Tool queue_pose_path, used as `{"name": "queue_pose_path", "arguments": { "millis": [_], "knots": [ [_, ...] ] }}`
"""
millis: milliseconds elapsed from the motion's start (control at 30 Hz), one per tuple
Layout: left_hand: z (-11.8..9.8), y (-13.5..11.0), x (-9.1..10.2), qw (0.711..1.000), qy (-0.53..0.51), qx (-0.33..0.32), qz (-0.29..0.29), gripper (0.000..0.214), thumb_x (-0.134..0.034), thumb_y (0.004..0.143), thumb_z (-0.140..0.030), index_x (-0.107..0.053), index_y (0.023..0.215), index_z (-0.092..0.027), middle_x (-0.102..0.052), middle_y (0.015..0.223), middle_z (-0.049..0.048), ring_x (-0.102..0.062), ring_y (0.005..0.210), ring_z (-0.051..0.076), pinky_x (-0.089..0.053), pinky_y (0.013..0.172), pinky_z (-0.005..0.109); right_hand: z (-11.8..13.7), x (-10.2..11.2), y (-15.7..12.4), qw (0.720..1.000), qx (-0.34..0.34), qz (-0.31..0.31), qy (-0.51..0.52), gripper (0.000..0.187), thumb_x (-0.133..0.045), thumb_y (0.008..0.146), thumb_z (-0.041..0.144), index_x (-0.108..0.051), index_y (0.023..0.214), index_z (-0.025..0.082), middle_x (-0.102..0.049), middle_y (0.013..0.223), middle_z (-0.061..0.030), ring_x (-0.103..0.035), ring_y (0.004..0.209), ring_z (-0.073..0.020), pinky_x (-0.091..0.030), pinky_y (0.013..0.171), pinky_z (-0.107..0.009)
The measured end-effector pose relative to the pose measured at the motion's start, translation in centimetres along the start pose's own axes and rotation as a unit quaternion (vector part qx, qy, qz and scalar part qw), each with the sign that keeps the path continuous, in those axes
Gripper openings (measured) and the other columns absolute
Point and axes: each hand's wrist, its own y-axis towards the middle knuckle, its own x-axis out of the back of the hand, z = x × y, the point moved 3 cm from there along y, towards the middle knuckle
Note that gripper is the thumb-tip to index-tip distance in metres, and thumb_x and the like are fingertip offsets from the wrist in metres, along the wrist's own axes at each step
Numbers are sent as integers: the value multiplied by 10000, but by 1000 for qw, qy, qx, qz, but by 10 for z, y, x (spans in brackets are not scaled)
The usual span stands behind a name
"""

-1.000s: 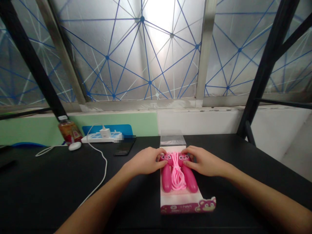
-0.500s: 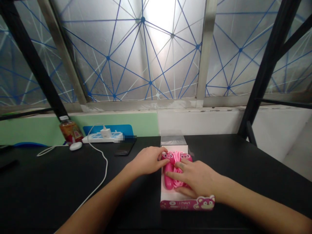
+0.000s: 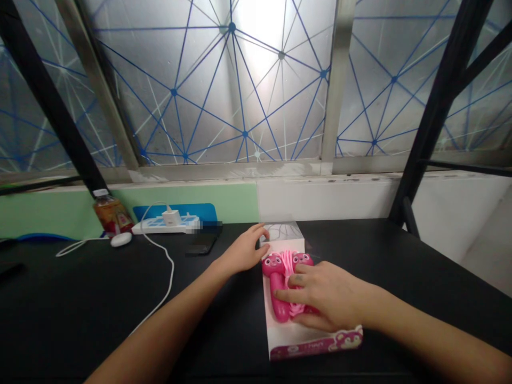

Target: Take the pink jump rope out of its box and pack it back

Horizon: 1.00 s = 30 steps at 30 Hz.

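A pink skipping rope (image 3: 279,282) with two bear-headed handles lies in a white and pink box (image 3: 298,341) on the black table (image 3: 80,298). My right hand (image 3: 320,296) lies flat over the rope and the right handle, fingers stretched out and pressing down. My left hand (image 3: 242,250) is at the box's far left corner, its fingers curled and pinching the edge of the clear plastic lid (image 3: 286,231), which stands up at the far end of the box.
A dark phone (image 3: 202,244) lies left of the box. Behind it are a white power strip (image 3: 166,224) with a charger and a white cable (image 3: 166,282), a small white object (image 3: 120,239) and a bottle (image 3: 112,213). Black frame posts (image 3: 432,122) stand at the back.
My right hand has moved from the handle heads down onto the rope and now lies flat on it. My left hand has gone from the left handle to the lid's edge.
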Motion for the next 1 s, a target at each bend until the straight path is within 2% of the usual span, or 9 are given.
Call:
{"name": "queue_pose_path", "arguments": {
  "millis": [67, 167, 367, 500, 667, 767, 900, 1000],
  "knots": [
    [1, 1, 1, 1000, -12, 11, 3, 173, -574, 830, -218, -608, 1000, -207, -607, 1274, 79, -613, 1077, 235, -480, 926, 357, 1, 0, -1, 1000, 6, 0, -1, 444, -483, 937, 437, -524, 1330, 235, -681, 1033, -87, -591, 924, -280, -467, 669, -355],
    [1, 1, 3, 1000, -17, 25, 3, 246, -580, 801, -185, -613, 1044, -207, -680, 1096, 52, -652, 890, 206, -514, 793, 325, 1, 0, -3, 1000, 18, -5, -1, 442, -461, 952, 458, -521, 1332, 241, -682, 1023, -72, -588, 916, -274, -465, 670, -356],
    [-6, -4, 8, 998, -46, 25, 20, 279, -518, 800, -136, -653, 1036, -197, -696, 1039, 48, -651, 910, 199, -507, 781, 294, -5, -5, -2, 999, -24, -17, -16, 422, -433, 980, 470, -508, 1349, 279, -663, 1106, -83, -618, 926, -270, -495, 666, -357],
    [-18, -10, 8, 998, -56, 1, 38, 277, -504, 787, -109, -649, 1007, -193, -689, 1067, 54, -648, 916, 194, -498, 782, 283, -19, -19, 6, 996, -66, -15, -54, 402, -495, 972, 395, -512, 1346, 250, -659, 1137, -111, -636, 943, -280, -523, 659, -353],
    [-37, -14, 9, 998, -27, -34, 45, 308, -487, 777, -67, -642, 1008, -200, -690, 1028, 40, -636, 889, 189, -478, 768, 277, -32, -28, 12, 988, -93, -63, -107, 343, -493, 982, 348, -570, 1268, 174, -651, 1131, -153, -624, 954, -291, -527, 705, -383],
    [-39, -15, 13, 999, -13, -30, 42, 306, -484, 763, -56, -641, 988, -192, -685, 986, 39, -628, 880, 191, -468, 774, 279, -23, -23, 8, 989, -53, -93, -104, 329, -460, 995, 350, -610, 1204, 145, -654, 1058, -160, -608, 951, -294, -497, 767, -421],
    [-39, -16, 19, 999, -9, -31, 42, 331, -477, 738, -37, -634, 983, -196, -677, 998, 33, -620, 904, 192, -460, 799, 283, 7, -12, 1, 994, 56, -76, 61, 464, -524, 909, 572, -625, 1189, 216, -653, 1040, -80, -610, 900, -234, -477, 771, -359],
    [-40, -17, 21, 999, -3, -29, 38, 315, -480, 742, -42, -629, 971, -198, -676, 1015, 35, -620, 918, 197, -454, 818, 290, 19, -7, 0, 985, 84, -52, 141, 467, -627, 824, 573, -658, 1113, 207, -655, 1060, -54, -609, 939, -220, -458, 858, -332]
  ]
}}
